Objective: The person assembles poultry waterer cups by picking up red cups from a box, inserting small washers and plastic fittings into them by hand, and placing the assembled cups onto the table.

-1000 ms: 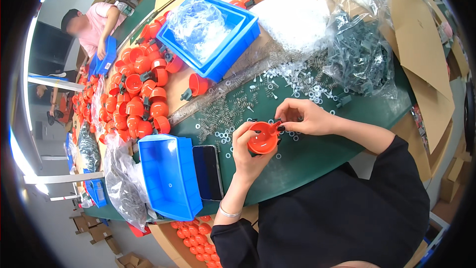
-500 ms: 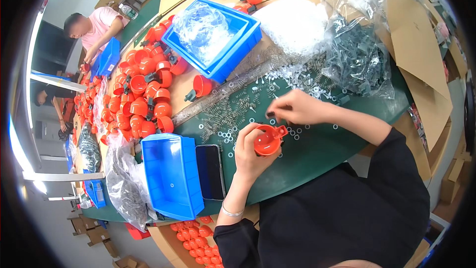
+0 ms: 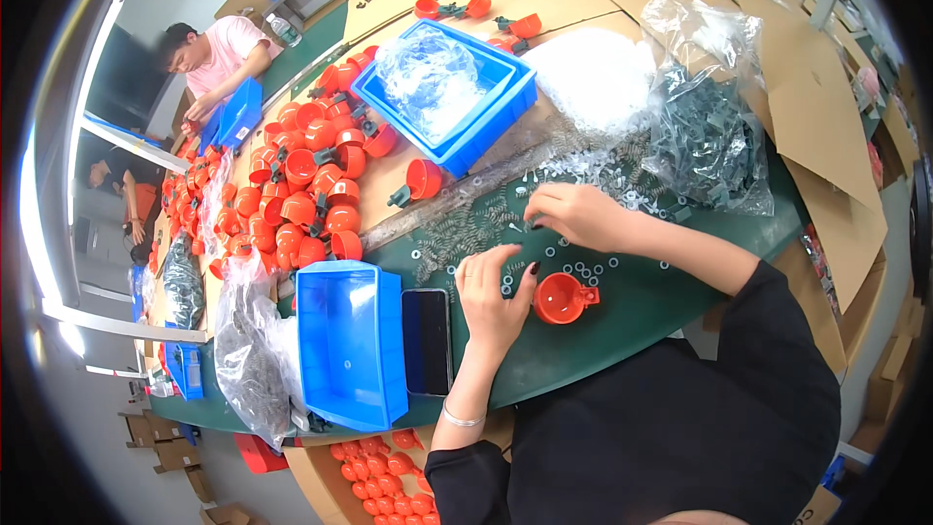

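A red plastic cup (image 3: 550, 307) with a side lug rests on the green table (image 3: 622, 306), its hollow facing up and a small light spot inside. My left hand (image 3: 494, 303) is just left of it, thumb and index finger apart, holding nothing I can see. Beyond the cup, my right hand (image 3: 581, 218) is over the small parts with its fingers bent together; whatever they may pinch is hidden. Small white washers (image 3: 581, 267) lie between the hands and the cup. Metal springs (image 3: 457, 235) and white plastic pieces (image 3: 573, 165) spread farther off.
An open blue bin (image 3: 352, 355) and a dark phone (image 3: 428, 340) lie to my left. Red cups (image 3: 301, 167) pile up beyond, beside a blue tray (image 3: 476, 141) holding clear plastic. A bag of dark green parts (image 3: 714, 136) sits far right. Another person (image 3: 228, 53) works across the table.
My left hand has let go of the red cup, which now stands on the table to its right. My right hand has shifted slightly away from me. The whole view has shifted a little.
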`<state>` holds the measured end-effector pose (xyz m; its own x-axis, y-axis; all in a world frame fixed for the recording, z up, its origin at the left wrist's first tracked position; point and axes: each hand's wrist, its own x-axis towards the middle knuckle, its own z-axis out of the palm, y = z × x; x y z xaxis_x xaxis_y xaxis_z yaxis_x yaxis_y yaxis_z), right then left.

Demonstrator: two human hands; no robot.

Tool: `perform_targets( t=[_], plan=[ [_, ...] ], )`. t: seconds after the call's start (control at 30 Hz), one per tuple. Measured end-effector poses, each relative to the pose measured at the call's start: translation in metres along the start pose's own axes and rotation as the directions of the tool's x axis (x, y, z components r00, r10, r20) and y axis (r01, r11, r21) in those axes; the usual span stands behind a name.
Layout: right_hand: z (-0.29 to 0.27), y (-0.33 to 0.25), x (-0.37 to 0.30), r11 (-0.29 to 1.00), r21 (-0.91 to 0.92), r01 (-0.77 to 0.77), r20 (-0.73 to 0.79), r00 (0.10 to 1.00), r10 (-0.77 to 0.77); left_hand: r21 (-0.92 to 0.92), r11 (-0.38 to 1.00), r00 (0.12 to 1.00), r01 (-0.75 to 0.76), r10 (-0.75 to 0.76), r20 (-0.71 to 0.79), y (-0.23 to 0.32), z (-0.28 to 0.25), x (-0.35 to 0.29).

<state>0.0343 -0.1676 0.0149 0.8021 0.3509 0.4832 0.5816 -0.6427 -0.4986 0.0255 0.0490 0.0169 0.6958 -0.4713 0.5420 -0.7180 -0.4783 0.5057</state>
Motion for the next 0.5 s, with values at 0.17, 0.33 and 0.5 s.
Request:
perform_targets(
  t=[0.17,0.33,0.5],
  plan=[
    [-0.007,-0.04,-0.006,0.97,0.241,0.01,-0.04,0.999,0.0,-0.143,0.979,0.989,0.147,-0.15,-0.014,0.004,0.001,0.0],
    [-0.011,-0.042,-0.014,0.952,0.301,-0.063,-0.046,0.996,0.081,-0.325,0.919,0.973,0.221,-0.231,0.01,0.003,0.004,-0.004],
    [-0.012,-0.048,-0.016,0.948,0.318,0.02,-0.145,0.989,0.028,-0.348,0.907,0.97,0.238,-0.237,0.046,0.006,0.007,-0.003]
  ],
)
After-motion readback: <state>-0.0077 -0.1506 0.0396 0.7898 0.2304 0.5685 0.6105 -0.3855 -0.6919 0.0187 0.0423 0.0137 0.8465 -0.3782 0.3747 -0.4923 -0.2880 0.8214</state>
